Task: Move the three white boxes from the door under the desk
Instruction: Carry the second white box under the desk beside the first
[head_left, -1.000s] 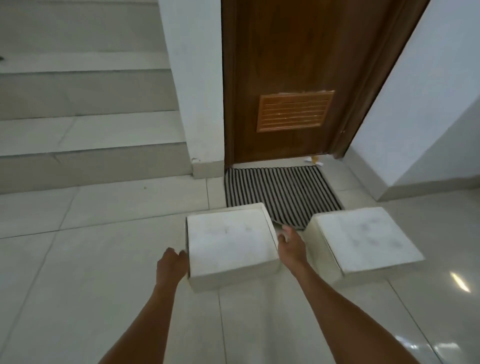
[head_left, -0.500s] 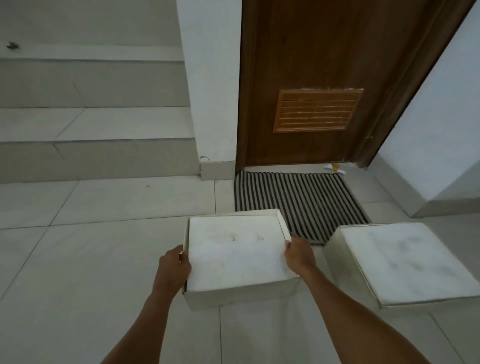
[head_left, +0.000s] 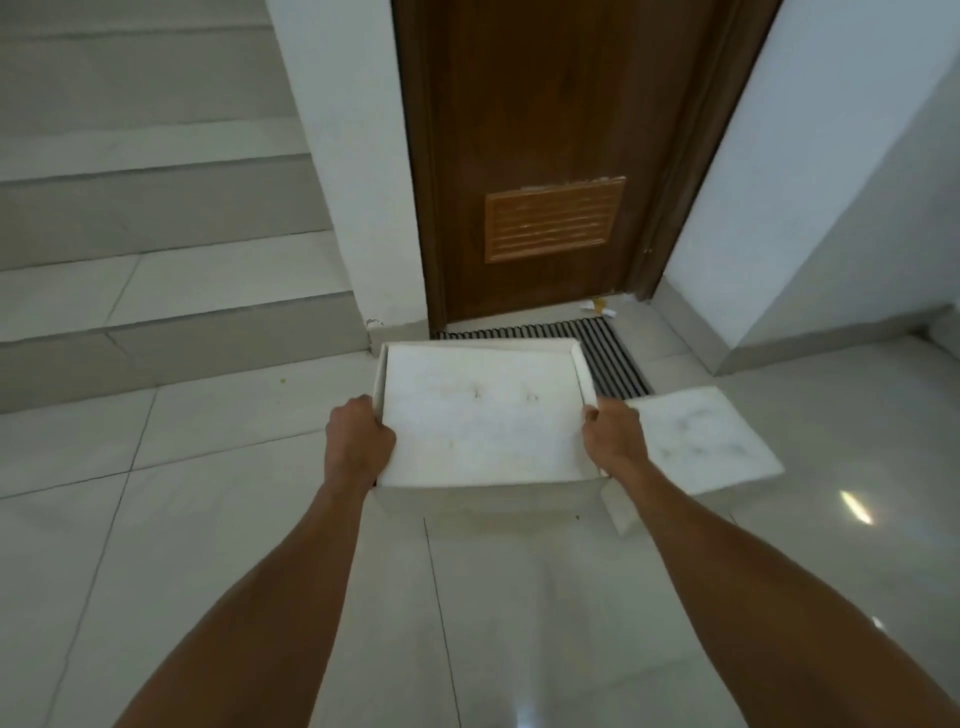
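A white box (head_left: 483, 421) is held in front of me, above the tiled floor, its flat top facing up. My left hand (head_left: 357, 441) grips its left side and my right hand (head_left: 613, 441) grips its right side. A second white box (head_left: 701, 441) lies on the floor just to the right, partly hidden behind my right hand and the held box. Behind both stands the brown wooden door (head_left: 561, 156) with an orange vent panel. A third box and the desk are not in view.
A black-and-white striped mat (head_left: 613, 353) lies at the door's foot, mostly hidden by the held box. Tiled stairs (head_left: 156, 260) rise at the left. A white wall pillar (head_left: 353, 156) and an angled white wall (head_left: 810, 182) flank the door. Small litter (head_left: 602, 307) sits by the threshold.
Both hands closed on the sides of the left box and raised it off the floor toward me. The second box stayed on the floor.
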